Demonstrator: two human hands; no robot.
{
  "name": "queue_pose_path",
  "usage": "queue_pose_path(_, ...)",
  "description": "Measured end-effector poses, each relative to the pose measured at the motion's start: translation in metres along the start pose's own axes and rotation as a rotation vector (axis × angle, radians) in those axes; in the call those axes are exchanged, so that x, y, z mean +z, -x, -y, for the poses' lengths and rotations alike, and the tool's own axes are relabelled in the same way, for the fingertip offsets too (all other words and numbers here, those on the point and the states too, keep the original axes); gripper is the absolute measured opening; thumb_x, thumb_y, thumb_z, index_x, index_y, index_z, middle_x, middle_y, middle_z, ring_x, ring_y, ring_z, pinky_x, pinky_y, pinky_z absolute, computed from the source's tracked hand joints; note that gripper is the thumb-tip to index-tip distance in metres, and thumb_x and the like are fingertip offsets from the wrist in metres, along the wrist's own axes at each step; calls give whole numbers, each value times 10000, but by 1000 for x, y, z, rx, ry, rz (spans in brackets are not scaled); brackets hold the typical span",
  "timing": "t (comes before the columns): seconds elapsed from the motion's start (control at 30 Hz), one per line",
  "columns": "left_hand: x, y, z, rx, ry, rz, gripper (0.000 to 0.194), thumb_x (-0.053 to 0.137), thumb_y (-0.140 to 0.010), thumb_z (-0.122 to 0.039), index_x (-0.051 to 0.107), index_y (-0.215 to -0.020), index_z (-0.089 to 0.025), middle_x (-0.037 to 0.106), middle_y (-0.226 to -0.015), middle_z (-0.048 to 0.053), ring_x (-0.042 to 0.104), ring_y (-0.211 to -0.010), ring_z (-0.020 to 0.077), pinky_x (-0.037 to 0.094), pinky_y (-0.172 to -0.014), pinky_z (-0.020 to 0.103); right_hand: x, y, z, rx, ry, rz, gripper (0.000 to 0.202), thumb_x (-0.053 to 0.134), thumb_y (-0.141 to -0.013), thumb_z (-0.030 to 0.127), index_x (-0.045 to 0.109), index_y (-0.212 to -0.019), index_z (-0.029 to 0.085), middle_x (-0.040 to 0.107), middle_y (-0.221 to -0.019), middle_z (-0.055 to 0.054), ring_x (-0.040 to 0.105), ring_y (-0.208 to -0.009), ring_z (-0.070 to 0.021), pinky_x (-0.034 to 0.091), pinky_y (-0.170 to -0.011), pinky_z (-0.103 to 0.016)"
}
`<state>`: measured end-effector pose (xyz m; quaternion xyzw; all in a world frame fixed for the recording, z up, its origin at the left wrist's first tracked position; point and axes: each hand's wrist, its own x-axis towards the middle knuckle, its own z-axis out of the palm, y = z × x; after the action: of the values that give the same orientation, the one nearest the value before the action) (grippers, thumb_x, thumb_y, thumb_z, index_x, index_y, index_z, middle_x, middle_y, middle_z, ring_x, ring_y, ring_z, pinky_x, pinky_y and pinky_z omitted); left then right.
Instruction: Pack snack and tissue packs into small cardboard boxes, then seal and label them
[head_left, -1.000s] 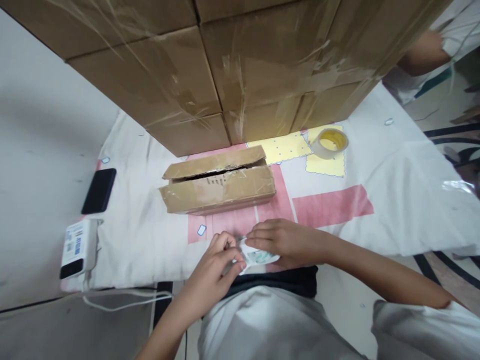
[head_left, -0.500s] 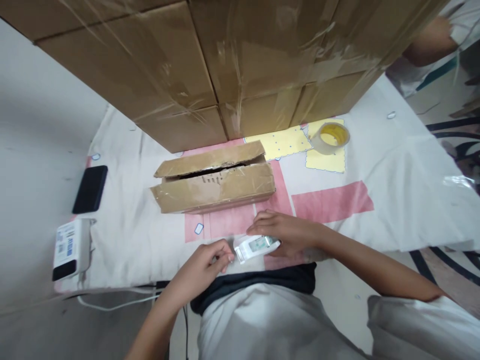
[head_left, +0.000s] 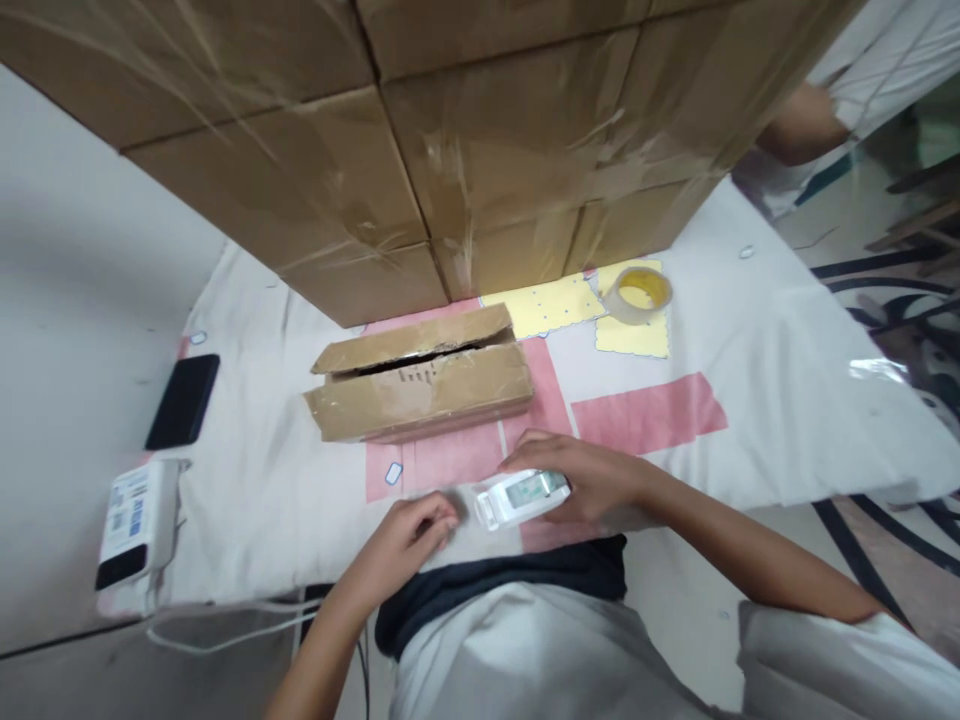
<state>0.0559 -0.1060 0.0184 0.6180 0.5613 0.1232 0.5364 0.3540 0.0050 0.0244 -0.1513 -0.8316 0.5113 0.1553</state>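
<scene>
Near the table's front edge, my right hand (head_left: 574, 470) grips a small white package (head_left: 523, 497) with a pale green patch on its upper face. My left hand (head_left: 412, 535) is just left of the package, its fingers curled and thumb against them; whatever it may hold is too small to make out. Clear film seems to stretch between the hand and the package, though blurred. Beyond both hands lies an oblong cardboard box (head_left: 427, 395) with its top flaps partly raised and a dark gap between them.
Large taped cartons (head_left: 495, 130) rise at the back. A clear tape roll (head_left: 637, 295) lies right of centre. At the left are a black phone (head_left: 183, 401) and a white labelled device (head_left: 140, 520). Another person's arm (head_left: 806, 125) shows at the upper right.
My left hand has drawn slightly away from the white package, widening the gap. My right hand still holds the package. The whole view has shifted a little.
</scene>
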Motion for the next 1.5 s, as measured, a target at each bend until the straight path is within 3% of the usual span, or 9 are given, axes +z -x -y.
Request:
queue_pose_path(0.23, 16, 8, -14, 14, 16, -121, 363, 476, -1008, -498, 628, -823, -225, 612, -652, -8, 585, -647, 166, 447, -665, 266, -84, 117, 32, 248, 442, -575, 563, 817, -805, 332, 619, -1326, 252, 704, -1222, -99, 678, -1069, -275, 563, -890, -413)
queue_pose_path(0.43, 28, 4, -25, 33, 20, -191, 369, 492, -996, -518, 636, -811, -233, 613, -623, -12, 595, -625, 169, 453, -626, 256, -183, 174, -22, 706, 758, -1299, 546, 799, -780, 500, 620, -1224, 238, 709, -1171, -114, 650, -1019, -295, 493, -960, -473)
queue_pose_path(0.7, 29, 1, -15, 13, 58, -385, 388, 560, -946, -560, 681, -820, -215, 620, -583, -14, 582, -570, 150, 429, -559, 220, -225, 153, -110, 933, 603, -1402, 417, 779, -799, 393, 583, -1123, 216, 687, -1169, -142, 585, -1047, -289, 436, -990, -474)
queue_pose_path(0.83, 24, 1, -13, 2, 95, -482, 362, 589, -939, -540, 692, -821, -214, 613, -585, -24, 592, -578, 138, 452, -594, 213, -232, 149, -105, 946, 568, -1489, 508, 847, -707, 456, 575, -1068, 224, 648, -1187, -191, 530, -1132, -332, 415, -985, -525)
queue_pose_path(0.9, 18, 1, -15, 24, 91, -515, 357, 599, -934, -531, 695, -809, -210, 612, -586, -23, 598, -573, 134, 452, -573, 206, -228, 136, -85, 766, 667, -1542, 543, 872, -680, 472, 572, -1060, 226, 615, -1230, -208, 483, -1189, -349, 394, -994, -540)
queue_pose_path(1.0, 9, -2, -24, 101, 76, -583, 324, 617, -931, -497, 701, -818, -206, 618, -589, -24, 601, -559, 124, 462, -553, 194, -198, 96, -33, 334, 786, -1437, 328, 780, -818, 422, 618, -1038, 241, 653, -1111, -138, 548, -1008, -282, 433, -897, -466)
queue_pose_path(1.17, 3, -6, -49, 185, 72, -723, 256, 625, -949, -419, 690, -825, -205, 629, -586, -38, 587, -548, 101, 455, -551, 178, -85, -1, 56, -8, 524, -685, 70, 653, -945, 262, 707, -950, 217, 713, -843, -32, 613, -709, -155, 475, -671, -296)
queue_pose_path(1.3, 4, -6, -59, 285, 30, -741, 188, 623, -961, -345, 697, -856, -207, 668, -618, -43, 606, -552, 89, 468, -567, 169, -21, -56, 87, 30, 364, -252, 138, 703, -912, 301, 747, -928, 171, 710, -750, -21, 630, -671, -149, 441, -624, -261)
queue_pose_path(1.5, 16, 0, -57, 285, 35, -888, 206, 614, -968, -368, 727, -908, -206, 727, -732, -4, 652, -626, 114, 514, -643, 211, 2, -83, 81, 48, 339, -120, 172, 573, -971, 161, 726, -893, 172, 740, -756, -17, 653, -668, -144, 402, -626, -245)
